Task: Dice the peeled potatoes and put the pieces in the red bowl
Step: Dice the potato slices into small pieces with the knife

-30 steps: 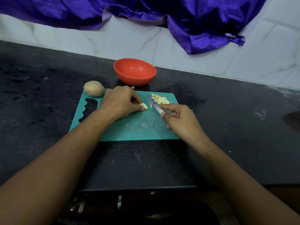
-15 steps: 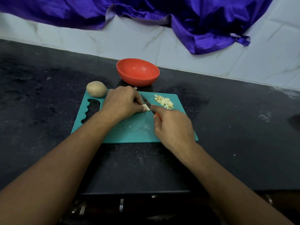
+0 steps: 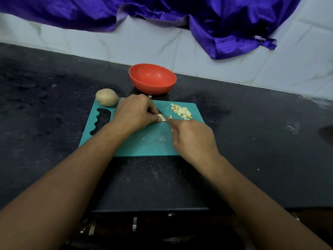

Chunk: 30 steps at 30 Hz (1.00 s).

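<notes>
head view, dicing in progress. the left hand (image 3: pixel 137 112) pinches the last stub of potato (image 3: pixel 161 117) against the teal cutting board (image 3: pixel 144 143), fingertips curled over it. the right hand (image 3: pixel 192 136) is clenched round the handle of a small knife (image 3: pixel 160 111), blade down against the stub. a second ago the blade is lifted and tilted away near the pile; half a second ago it is set against the stub; now it is through, and a fresh chip (image 3: pixel 170 116) lies just beside the blade. the diced pile (image 3: pixel 182 111) sits at the board's far right corner, apart from the hands. the red bowl (image 3: pixel 153 87) stands on the dark surface (image 3: pixel 54 105) just beyond the board and looks to hold nothing. a whole potato (image 3: pixel 106 97) rests at the board's far left corner, uncut. judgement: this potato is nearly finished, one remains, and no pieces are yet moved to the bowl
</notes>
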Each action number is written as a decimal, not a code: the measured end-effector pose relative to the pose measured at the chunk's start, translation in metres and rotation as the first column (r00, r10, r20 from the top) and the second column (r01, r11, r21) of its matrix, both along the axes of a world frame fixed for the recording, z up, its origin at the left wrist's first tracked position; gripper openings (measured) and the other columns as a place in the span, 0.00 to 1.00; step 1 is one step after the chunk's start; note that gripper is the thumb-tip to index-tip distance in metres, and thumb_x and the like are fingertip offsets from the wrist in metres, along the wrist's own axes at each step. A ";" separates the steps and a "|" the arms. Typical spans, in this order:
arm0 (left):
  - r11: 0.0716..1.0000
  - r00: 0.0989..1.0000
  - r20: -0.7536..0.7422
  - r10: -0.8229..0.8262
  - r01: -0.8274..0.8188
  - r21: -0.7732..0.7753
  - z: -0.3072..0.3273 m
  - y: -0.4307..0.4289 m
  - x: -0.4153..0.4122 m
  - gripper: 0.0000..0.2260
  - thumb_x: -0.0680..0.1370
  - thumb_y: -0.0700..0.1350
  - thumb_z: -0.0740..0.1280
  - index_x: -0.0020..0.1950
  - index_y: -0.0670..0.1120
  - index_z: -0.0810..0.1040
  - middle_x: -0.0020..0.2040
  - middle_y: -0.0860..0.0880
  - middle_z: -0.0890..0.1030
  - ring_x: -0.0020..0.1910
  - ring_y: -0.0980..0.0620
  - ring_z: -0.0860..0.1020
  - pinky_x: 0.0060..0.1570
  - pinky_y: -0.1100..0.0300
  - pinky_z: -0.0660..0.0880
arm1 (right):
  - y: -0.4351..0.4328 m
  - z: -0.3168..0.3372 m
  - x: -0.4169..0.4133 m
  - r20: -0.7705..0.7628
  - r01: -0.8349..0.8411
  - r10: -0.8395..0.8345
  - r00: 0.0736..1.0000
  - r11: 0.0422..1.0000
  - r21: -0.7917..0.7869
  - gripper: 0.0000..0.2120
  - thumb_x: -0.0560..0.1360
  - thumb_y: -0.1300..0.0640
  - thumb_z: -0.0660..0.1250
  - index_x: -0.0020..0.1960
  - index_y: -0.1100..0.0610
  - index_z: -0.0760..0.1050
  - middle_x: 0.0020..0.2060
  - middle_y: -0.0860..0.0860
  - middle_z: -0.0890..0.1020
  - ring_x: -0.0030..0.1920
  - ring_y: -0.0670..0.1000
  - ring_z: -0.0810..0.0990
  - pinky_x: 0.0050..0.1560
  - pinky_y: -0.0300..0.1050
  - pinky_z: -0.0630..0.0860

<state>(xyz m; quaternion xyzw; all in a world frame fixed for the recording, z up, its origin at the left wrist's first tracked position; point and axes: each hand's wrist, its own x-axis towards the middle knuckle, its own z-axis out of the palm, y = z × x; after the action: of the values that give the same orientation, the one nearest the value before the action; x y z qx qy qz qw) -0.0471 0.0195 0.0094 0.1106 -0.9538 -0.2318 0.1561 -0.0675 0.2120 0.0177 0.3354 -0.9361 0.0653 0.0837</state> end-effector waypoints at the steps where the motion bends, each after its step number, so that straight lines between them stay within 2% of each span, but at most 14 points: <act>1: 1.000 1.000 -0.002 -0.003 0.003 0.002 0.000 0.000 0.000 0.09 0.71 0.59 0.78 0.46 0.57 0.88 0.36 0.65 0.78 0.47 0.58 0.81 0.54 0.50 0.79 | 0.005 -0.001 -0.006 0.110 0.031 -0.017 0.994 0.992 -0.126 0.19 0.82 0.52 0.62 0.71 0.41 0.75 0.41 0.46 0.83 0.39 0.50 0.78 0.40 0.46 0.74; 3: 1.000 1.000 0.000 -0.012 0.012 0.015 0.001 0.000 0.001 0.08 0.71 0.58 0.79 0.45 0.57 0.88 0.38 0.63 0.82 0.46 0.59 0.81 0.52 0.51 0.80 | 0.011 -0.007 -0.018 0.327 0.103 0.012 0.945 0.937 -0.333 0.15 0.81 0.51 0.66 0.66 0.40 0.80 0.29 0.41 0.79 0.30 0.44 0.72 0.34 0.43 0.70; 4: 1.000 1.000 0.007 -0.017 0.017 0.024 0.001 -0.001 0.001 0.07 0.71 0.58 0.79 0.45 0.57 0.88 0.39 0.62 0.83 0.45 0.59 0.81 0.51 0.51 0.80 | 0.012 -0.008 -0.022 0.383 0.127 0.029 0.923 0.917 -0.377 0.15 0.81 0.51 0.67 0.65 0.41 0.80 0.24 0.40 0.75 0.27 0.44 0.71 0.33 0.42 0.68; 6: 0.999 0.999 0.024 -0.031 0.030 0.040 0.002 -0.002 0.000 0.07 0.71 0.56 0.79 0.46 0.57 0.88 0.40 0.61 0.84 0.45 0.60 0.81 0.50 0.51 0.81 | 0.012 -0.009 -0.023 0.412 0.148 0.042 0.910 0.896 -0.419 0.14 0.81 0.50 0.67 0.65 0.41 0.81 0.22 0.39 0.72 0.27 0.43 0.71 0.33 0.46 0.71; 8: 0.998 0.999 0.038 -0.038 0.036 0.054 0.002 -0.004 0.000 0.06 0.71 0.55 0.79 0.46 0.57 0.88 0.41 0.61 0.84 0.45 0.61 0.81 0.51 0.52 0.81 | 0.009 -0.009 -0.017 0.355 0.124 0.035 0.934 0.900 -0.417 0.14 0.81 0.50 0.67 0.66 0.40 0.80 0.23 0.41 0.73 0.27 0.44 0.72 0.32 0.45 0.70; 9: 0.997 0.998 0.040 -0.040 0.037 0.065 0.002 -0.004 0.000 0.06 0.71 0.54 0.79 0.47 0.57 0.88 0.41 0.61 0.84 0.45 0.61 0.81 0.51 0.52 0.81 | 0.008 -0.008 -0.013 0.300 0.103 0.021 0.954 0.915 -0.391 0.15 0.81 0.50 0.66 0.66 0.39 0.79 0.28 0.40 0.78 0.30 0.44 0.75 0.33 0.44 0.71; 11: 0.996 0.999 0.029 -0.036 0.033 0.088 0.002 -0.004 0.000 0.06 0.71 0.52 0.80 0.47 0.56 0.87 0.40 0.62 0.83 0.45 0.62 0.81 0.52 0.54 0.80 | 0.006 -0.008 -0.004 0.167 0.065 -0.013 0.986 0.949 -0.308 0.17 0.81 0.49 0.64 0.68 0.39 0.77 0.43 0.44 0.86 0.42 0.48 0.82 0.43 0.47 0.79; 12: 0.995 0.999 0.023 -0.034 0.031 0.091 0.002 -0.004 0.000 0.06 0.71 0.52 0.80 0.47 0.56 0.87 0.39 0.63 0.82 0.45 0.62 0.80 0.51 0.56 0.80 | 0.004 -0.008 -0.001 0.115 0.047 -0.015 0.993 0.960 -0.278 0.18 0.81 0.49 0.62 0.69 0.39 0.76 0.45 0.46 0.86 0.44 0.51 0.82 0.46 0.49 0.80; 16: 0.997 1.000 0.009 -0.026 0.026 0.073 0.001 -0.004 -0.002 0.05 0.71 0.52 0.80 0.45 0.55 0.88 0.34 0.66 0.76 0.41 0.63 0.77 0.41 0.64 0.72 | -0.002 -0.008 0.007 -0.015 -0.005 0.002 1.000 0.983 -0.184 0.20 0.82 0.50 0.59 0.72 0.39 0.73 0.42 0.48 0.83 0.42 0.52 0.80 0.42 0.48 0.76; 19: 0.998 1.000 0.007 -0.026 0.026 0.063 0.000 -0.005 -0.002 0.03 0.72 0.51 0.79 0.43 0.55 0.88 0.35 0.65 0.78 0.42 0.62 0.79 0.43 0.62 0.75 | -0.005 -0.008 0.010 -0.073 -0.034 0.025 0.997 0.991 -0.129 0.21 0.83 0.52 0.59 0.74 0.41 0.72 0.42 0.48 0.82 0.42 0.53 0.80 0.39 0.49 0.73; 21: 0.998 1.000 0.004 -0.028 0.027 0.062 0.000 -0.005 -0.002 0.03 0.72 0.52 0.79 0.43 0.55 0.88 0.36 0.64 0.80 0.42 0.62 0.79 0.44 0.62 0.76 | -0.008 -0.008 0.011 -0.088 -0.033 0.029 0.996 0.998 -0.055 0.22 0.83 0.53 0.59 0.76 0.42 0.69 0.39 0.47 0.78 0.39 0.52 0.76 0.37 0.48 0.70; 26: 0.998 1.000 -0.004 -0.020 0.020 0.052 0.000 -0.004 -0.002 0.04 0.71 0.53 0.79 0.42 0.55 0.88 0.36 0.61 0.82 0.41 0.61 0.79 0.44 0.59 0.76 | -0.013 -0.004 0.012 -0.156 -0.022 0.041 0.987 0.992 0.124 0.25 0.83 0.55 0.59 0.80 0.45 0.63 0.33 0.46 0.63 0.35 0.50 0.67 0.30 0.47 0.56; 28: 0.999 1.000 -0.013 -0.014 0.014 0.051 0.000 -0.004 -0.001 0.04 0.71 0.53 0.80 0.42 0.55 0.88 0.36 0.62 0.82 0.41 0.61 0.79 0.44 0.58 0.77 | -0.014 -0.002 0.012 -0.154 -0.030 0.053 0.987 0.989 0.147 0.25 0.83 0.56 0.58 0.80 0.46 0.63 0.33 0.46 0.64 0.35 0.51 0.66 0.30 0.46 0.57; 30: 0.998 1.000 -0.016 -0.015 0.016 0.054 0.000 -0.004 -0.001 0.04 0.71 0.53 0.80 0.42 0.55 0.88 0.36 0.62 0.82 0.41 0.61 0.79 0.45 0.58 0.78 | -0.010 -0.002 0.009 -0.097 -0.029 0.037 0.995 0.996 0.082 0.23 0.83 0.54 0.59 0.78 0.43 0.67 0.38 0.47 0.74 0.39 0.53 0.73 0.36 0.47 0.66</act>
<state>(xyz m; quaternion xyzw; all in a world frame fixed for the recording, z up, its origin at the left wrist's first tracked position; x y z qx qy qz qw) -0.0478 0.0152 0.0095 0.1055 -0.9467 -0.2598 0.1585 -0.0589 0.2015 0.0156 0.3567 -0.9270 0.0124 0.1150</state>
